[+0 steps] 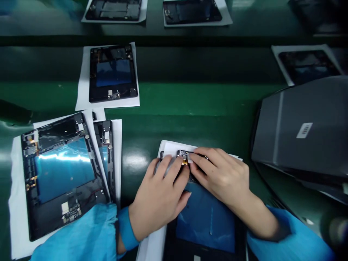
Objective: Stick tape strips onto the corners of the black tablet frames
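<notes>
The left hand is bent over the top end of an open tablet, its fingers a little apart and their tips down near the upper edge; whether they grip anything or only steady it, I cannot tell. The right hand comes in from four o'clock with thumb and forefinger drawn narrow, a small pale tab showing at their tips; how firmly it is pinched cannot be made out. Between the two sets of fingertips is a metallic part with an amber flex.

The tablet runs from under the hands towards six o'clock, on white sheeting. Its blue film is already in place, and the inside lies uncovered. The work at the top end looks under way rather than finished, though the fingers hide much of it.

Taking the hands as the centre, a second open tablet lies at nine o'clock, film and small boards in place, partly over a third tablet. Another rests on its own sheet between ten and eleven. Farther off are one at eleven, one at twelve and one at two. Those well enough in view also lie uncovered. Between two and three stands a grey housing with a white label.
</notes>
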`<action>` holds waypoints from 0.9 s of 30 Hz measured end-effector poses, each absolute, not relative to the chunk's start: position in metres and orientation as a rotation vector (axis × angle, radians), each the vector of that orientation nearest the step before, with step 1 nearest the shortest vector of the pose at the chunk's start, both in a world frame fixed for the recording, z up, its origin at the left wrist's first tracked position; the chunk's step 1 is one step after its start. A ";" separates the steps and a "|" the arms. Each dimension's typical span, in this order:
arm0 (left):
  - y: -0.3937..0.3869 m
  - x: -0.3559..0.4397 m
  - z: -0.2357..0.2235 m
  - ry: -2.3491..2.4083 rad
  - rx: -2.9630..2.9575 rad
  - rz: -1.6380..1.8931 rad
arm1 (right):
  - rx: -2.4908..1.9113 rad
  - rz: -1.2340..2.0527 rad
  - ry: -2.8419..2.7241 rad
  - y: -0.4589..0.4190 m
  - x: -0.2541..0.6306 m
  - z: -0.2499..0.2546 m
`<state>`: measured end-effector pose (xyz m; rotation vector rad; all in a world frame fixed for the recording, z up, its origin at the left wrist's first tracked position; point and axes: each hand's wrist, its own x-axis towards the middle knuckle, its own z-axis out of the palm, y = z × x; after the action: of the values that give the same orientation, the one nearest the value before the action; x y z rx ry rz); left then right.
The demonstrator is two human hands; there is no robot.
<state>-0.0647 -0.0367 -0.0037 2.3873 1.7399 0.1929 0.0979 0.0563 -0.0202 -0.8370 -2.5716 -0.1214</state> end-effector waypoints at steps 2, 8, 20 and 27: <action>-0.038 -0.064 -0.003 1.742 2.377 0.187 | -0.840 -0.142 -2.571 0.053 0.096 -0.019; -0.041 -0.064 -0.003 1.738 2.379 0.191 | -0.849 -0.213 -2.603 0.046 0.091 -0.014; -0.046 -0.065 -0.003 1.744 2.413 0.241 | -0.861 -0.157 -2.650 0.045 0.094 -0.012; -0.046 -0.064 -0.002 1.757 2.415 0.235 | -0.948 -0.104 -2.735 0.045 0.090 -0.004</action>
<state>-0.0642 -0.0460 -0.0017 2.4153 1.7568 0.2348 0.0902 0.0452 -0.0036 -0.9481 -2.7350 -0.1037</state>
